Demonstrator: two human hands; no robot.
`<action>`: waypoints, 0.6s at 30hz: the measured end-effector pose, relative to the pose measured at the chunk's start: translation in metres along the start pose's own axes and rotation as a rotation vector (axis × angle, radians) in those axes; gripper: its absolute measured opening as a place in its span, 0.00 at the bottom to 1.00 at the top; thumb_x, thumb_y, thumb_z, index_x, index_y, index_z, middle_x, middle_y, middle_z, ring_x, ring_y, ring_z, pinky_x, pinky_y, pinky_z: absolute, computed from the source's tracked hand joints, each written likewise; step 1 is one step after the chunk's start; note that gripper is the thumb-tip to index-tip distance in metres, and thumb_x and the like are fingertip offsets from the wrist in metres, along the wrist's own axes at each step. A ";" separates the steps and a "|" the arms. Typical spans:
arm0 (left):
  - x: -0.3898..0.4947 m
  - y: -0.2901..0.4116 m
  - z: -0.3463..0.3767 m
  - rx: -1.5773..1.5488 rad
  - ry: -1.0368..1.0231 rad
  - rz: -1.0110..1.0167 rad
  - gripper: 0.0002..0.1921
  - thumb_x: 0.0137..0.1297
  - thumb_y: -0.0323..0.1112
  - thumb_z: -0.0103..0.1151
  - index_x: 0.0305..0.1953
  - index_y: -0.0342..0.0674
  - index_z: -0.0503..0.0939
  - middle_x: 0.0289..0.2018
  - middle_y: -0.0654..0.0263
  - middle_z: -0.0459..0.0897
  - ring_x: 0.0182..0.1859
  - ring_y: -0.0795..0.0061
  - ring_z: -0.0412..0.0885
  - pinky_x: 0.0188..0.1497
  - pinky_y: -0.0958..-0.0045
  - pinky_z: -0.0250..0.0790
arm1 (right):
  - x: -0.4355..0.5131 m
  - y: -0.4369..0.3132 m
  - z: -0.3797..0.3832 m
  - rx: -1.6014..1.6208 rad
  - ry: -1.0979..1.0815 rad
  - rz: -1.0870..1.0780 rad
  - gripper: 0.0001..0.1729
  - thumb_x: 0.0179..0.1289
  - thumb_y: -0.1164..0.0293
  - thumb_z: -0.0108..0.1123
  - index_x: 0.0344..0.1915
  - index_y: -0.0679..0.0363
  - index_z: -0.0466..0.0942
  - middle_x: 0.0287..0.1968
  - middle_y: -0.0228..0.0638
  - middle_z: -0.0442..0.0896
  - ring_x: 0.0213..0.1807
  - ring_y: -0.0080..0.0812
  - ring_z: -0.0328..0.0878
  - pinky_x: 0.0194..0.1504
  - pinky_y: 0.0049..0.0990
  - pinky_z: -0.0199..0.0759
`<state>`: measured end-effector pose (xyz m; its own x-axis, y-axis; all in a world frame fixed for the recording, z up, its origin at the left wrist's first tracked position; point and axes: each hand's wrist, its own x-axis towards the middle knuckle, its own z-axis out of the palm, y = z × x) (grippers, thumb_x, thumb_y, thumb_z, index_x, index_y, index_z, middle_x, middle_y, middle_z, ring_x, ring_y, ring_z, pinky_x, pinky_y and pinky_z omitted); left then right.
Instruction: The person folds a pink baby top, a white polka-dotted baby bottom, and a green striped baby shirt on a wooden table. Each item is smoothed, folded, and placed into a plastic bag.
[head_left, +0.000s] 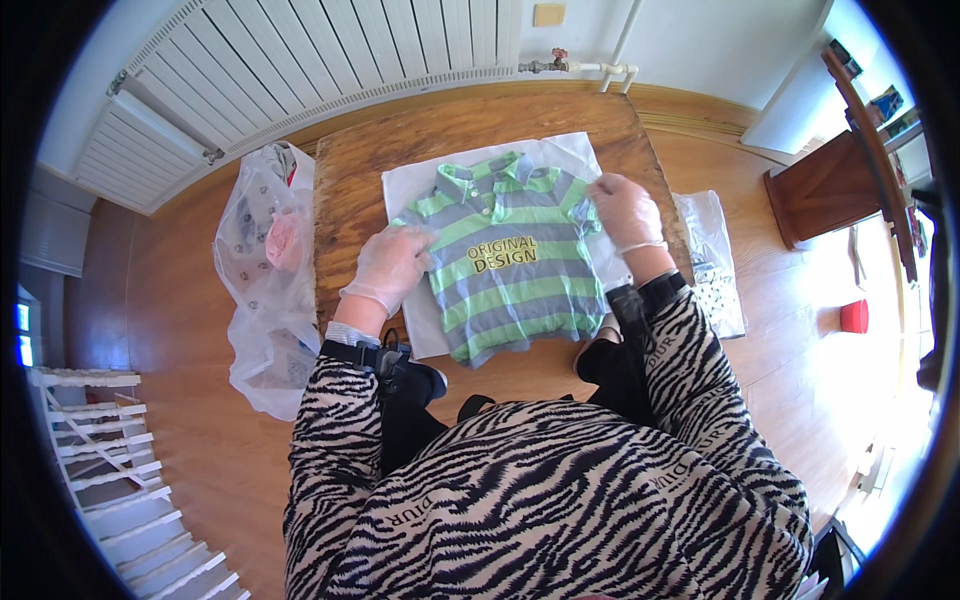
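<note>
A short-sleeved polo shirt (517, 296) with green and grey stripes lies front up, collar away from me, its chest bearing printed lettering. Beneath it a white sheet (577, 150) is spread over the wooden table (480, 120). Its lower hem hangs past the table's near edge. My right hand (627, 212), in a thin transparent glove, pinches the cuff of the sleeve on the right. On the opposite side my left hand (391, 266), gloved the same way, has its fingers closed at the other sleeve's edge; its fingertips are partly hidden.
Left of the table, a translucent plastic bag (262, 300) holding a pink item rests on the floor. Another plastic package (712, 262) lies to the right. A white radiator (322, 45) and a pipe valve (559, 60) line the wall behind. Further right is a red cup-like container (854, 316).
</note>
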<state>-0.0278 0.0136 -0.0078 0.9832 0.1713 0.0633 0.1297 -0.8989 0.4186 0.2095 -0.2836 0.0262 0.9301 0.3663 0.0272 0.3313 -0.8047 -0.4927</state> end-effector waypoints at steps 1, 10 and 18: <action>0.001 0.000 0.002 -0.001 0.001 0.002 0.17 0.66 0.35 0.62 0.54 0.44 0.89 0.55 0.56 0.89 0.60 0.52 0.83 0.64 0.53 0.75 | 0.009 0.010 -0.002 -0.009 0.042 0.100 0.19 0.69 0.51 0.65 0.46 0.53 0.88 0.45 0.48 0.91 0.51 0.54 0.87 0.52 0.47 0.79; 0.006 0.010 0.001 0.022 -0.067 -0.027 0.16 0.66 0.33 0.64 0.55 0.43 0.88 0.56 0.56 0.88 0.61 0.50 0.83 0.64 0.54 0.75 | 0.031 0.039 0.027 0.118 -0.018 0.265 0.24 0.67 0.47 0.70 0.43 0.59 0.88 0.42 0.48 0.91 0.47 0.48 0.88 0.52 0.41 0.78; 0.006 0.007 0.004 0.041 -0.084 -0.013 0.16 0.66 0.36 0.65 0.53 0.46 0.88 0.53 0.57 0.88 0.58 0.50 0.83 0.63 0.52 0.75 | 0.035 0.036 0.036 0.122 0.019 0.321 0.21 0.61 0.52 0.74 0.44 0.56 0.89 0.42 0.47 0.92 0.49 0.47 0.89 0.54 0.40 0.79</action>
<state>-0.0209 0.0062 -0.0080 0.9885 0.1499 -0.0193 0.1459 -0.9127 0.3817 0.2480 -0.2829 -0.0218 0.9870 0.0936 -0.1310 0.0004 -0.8151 -0.5793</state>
